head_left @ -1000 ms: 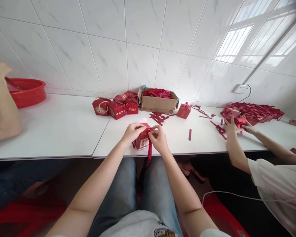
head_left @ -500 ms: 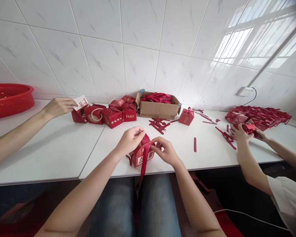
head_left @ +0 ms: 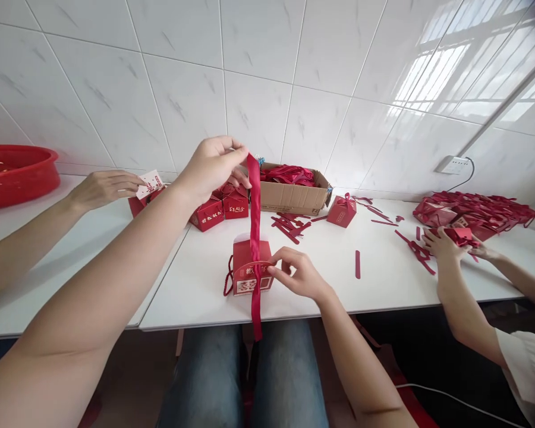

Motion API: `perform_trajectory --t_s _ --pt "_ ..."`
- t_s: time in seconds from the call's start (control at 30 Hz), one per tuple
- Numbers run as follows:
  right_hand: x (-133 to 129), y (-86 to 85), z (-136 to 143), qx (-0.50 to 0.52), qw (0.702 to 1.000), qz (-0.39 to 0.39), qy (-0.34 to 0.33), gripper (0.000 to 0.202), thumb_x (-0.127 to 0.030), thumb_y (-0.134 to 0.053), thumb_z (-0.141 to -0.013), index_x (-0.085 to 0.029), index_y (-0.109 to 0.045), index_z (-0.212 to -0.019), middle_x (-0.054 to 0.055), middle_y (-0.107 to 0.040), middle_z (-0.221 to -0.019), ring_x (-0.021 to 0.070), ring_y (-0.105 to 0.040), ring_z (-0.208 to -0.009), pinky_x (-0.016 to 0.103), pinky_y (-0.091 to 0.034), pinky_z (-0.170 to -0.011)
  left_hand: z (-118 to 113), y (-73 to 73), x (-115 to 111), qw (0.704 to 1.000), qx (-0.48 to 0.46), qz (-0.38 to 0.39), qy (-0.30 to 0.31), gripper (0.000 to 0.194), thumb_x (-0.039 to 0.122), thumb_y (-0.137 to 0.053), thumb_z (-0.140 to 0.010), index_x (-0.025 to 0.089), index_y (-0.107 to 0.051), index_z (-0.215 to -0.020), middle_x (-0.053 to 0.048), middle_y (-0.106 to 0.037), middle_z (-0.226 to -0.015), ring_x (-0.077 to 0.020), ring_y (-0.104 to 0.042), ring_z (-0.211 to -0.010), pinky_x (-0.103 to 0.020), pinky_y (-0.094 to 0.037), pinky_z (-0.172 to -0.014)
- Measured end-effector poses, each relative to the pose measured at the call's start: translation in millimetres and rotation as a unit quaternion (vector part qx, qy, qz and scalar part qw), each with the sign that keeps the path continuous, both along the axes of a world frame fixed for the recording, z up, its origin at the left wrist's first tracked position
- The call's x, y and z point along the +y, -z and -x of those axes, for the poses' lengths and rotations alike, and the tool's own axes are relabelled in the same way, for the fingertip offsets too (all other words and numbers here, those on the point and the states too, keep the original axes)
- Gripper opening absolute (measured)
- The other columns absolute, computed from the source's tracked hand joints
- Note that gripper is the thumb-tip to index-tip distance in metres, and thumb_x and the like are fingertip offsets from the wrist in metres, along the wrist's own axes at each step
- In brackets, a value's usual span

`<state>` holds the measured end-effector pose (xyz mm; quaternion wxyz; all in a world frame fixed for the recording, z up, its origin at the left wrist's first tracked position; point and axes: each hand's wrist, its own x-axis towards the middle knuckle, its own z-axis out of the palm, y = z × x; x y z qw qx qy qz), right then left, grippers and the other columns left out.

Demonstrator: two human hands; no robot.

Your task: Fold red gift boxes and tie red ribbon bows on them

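A small red gift box (head_left: 245, 264) with pale printing stands near the table's front edge, right before me. My left hand (head_left: 218, 166) is raised above it, thumb and fingers pinched on the upper end of a red ribbon (head_left: 255, 208). The ribbon runs straight down to the box's top flap, and its other end hangs below the table edge. My right hand (head_left: 296, 270) pinches the edge of the flap on the box's right side. A dark red cord loop (head_left: 228, 276) sticks out at the box's left.
A cardboard box (head_left: 289, 196) full of red ribbons stands by the wall, loose strips (head_left: 292, 226) before it. A ribboned box (head_left: 342, 211) is beside it. Co-workers' hands hold a white card (head_left: 149, 183) at left and a red box (head_left: 459, 236) at right. A red basin (head_left: 18, 178) sits far left.
My left hand has risen from the box, drawing the ribbon up into a taut vertical length. My right hand stays at the flap. The co-worker's white card has shifted slightly right.
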<state>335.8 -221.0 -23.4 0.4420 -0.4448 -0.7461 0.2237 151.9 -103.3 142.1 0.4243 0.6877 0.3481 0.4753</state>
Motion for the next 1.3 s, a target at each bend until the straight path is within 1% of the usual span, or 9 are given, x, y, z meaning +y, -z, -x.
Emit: perform_trajectory --t_s 0.1,0.2,0.3,0.4,0.47,0.6,0.7,1.03,1.3 --pt "9 -22.5 -10 0.064 0.997 -0.038 0.035 0.022 -0.040 -0.057 -0.087 -0.022 -0.064 -0.098 0.004 -0.061 -0.089 0.0095 -0.047 -0.056 0.028 -0.044 -0.056 4 15.5 -3 0.997 -0.001 0.038 0.070 0.021 0.032 -0.066 -0.082 0.013 -0.057 -0.081 -0.002 -0.061 -0.068 -0.0191 -0.068 -0.060 -0.030 -0.052 -0.062" --pt "25 -47.3 -3 0.171 0.983 -0.021 0.068 0.045 -0.044 -0.066 -0.080 -0.026 -0.055 -0.120 0.007 -0.058 -0.118 0.0070 -0.048 -0.056 0.026 -0.044 -0.051 5 33.4 -4 0.982 -0.013 0.068 0.175 0.027 0.040 -0.067 -0.080 0.015 -0.058 -0.081 -0.005 -0.065 -0.075 -0.0220 -0.069 -0.068 -0.033 -0.052 -0.065" --pt "42 -67.2 11 0.231 0.971 0.028 0.063 0.044 -0.044 -0.070 -0.075 -0.022 -0.058 -0.112 0.006 -0.064 -0.109 0.0052 -0.047 -0.052 0.023 -0.043 -0.046 5 49.3 -6 0.977 -0.003 0.020 0.213 0.027 0.042 -0.063 -0.082 0.016 -0.060 -0.084 -0.005 -0.065 -0.081 -0.0208 -0.067 -0.077 -0.033 -0.052 -0.071" --pt "53 -79.3 19 0.225 0.972 0.063 0.023 0.028 -0.043 -0.069 -0.076 -0.017 -0.063 -0.082 0.001 -0.063 -0.072 0.0062 -0.048 -0.050 0.020 -0.041 -0.043 8 69.0 -7 0.987 0.027 -0.069 0.143 0.025 0.043 -0.058 -0.085 0.017 -0.062 -0.086 -0.005 -0.063 -0.090 -0.0188 -0.063 -0.087 -0.031 -0.050 -0.078" --pt "57 -84.4 19 0.210 0.976 0.056 0.016 0.026 -0.041 -0.070 -0.076 -0.017 -0.062 -0.076 -0.001 -0.059 -0.064 0.0067 -0.048 -0.050 0.020 -0.040 -0.042 12 87.4 -7 0.990 0.037 -0.090 0.100 0.026 0.043 -0.056 -0.086 0.021 -0.060 -0.100 -0.006 -0.061 -0.108 -0.0201 -0.059 -0.104 -0.032 -0.048 -0.088" --pt "58 -93.8 10 0.215 0.976 0.009 0.022 0.021 -0.039 -0.067 -0.079 -0.019 -0.060 -0.078 -0.002 -0.056 -0.063 0.0063 -0.046 -0.050 0.019 -0.039 -0.042 17 130.0 -2 0.985 0.138 -0.021 0.104 0.064 0.045 -0.073 -0.071 0.028 -0.046 -0.127 -0.010 -0.055 -0.127 -0.0260 -0.051 -0.124 -0.041 -0.043 -0.099" --pt "56 -99.5 2 0.220 0.975 0.018 0.008 0.017 -0.037 -0.066 -0.081 -0.021 -0.059 -0.080 -0.003 -0.054 -0.063 0.0060 -0.044 -0.049 0.019 -0.039 -0.042 14 151.7 5 0.971 0.195 0.058 0.122 0.067 0.046 -0.077 -0.064 0.025 -0.051 -0.122 -0.011 -0.062 -0.117 -0.0296 -0.060 -0.114 -0.043 -0.046 -0.095" --pt "90 -93.8 -20 0.116 0.989 0.086 -0.031 0.014 -0.029 -0.065 -0.080 -0.020 -0.054 -0.080 -0.004 -0.055 -0.060 0.0055 -0.046 -0.047 0.016 -0.034 -0.038 3 157.6 28 0.977 0.206 0.038 -0.047 0.045 0.044 -0.080 -0.057 0.021 -0.065 -0.094 -0.005 -0.069 -0.101 -0.0309 -0.062 -0.098 -0.041 -0.048 -0.088" --pt "115 -73.9 -3 -0.015 0.968 0.197 -0.153 0.008 -0.020 -0.063 -0.077 -0.019 -0.057 -0.073 -0.006 -0.054 -0.051 0.0047 -0.042 -0.038 0.014 -0.027 -0.030 8 179.0 10 0.992 0.065 0.018 -0.108 0.021 0.034 -0.061 -0.079 0.022 -0.057 -0.097 -0.005 -0.065 -0.104 -0.0242 -0.062 -0.102 -0.035 -0.048 -0.091"
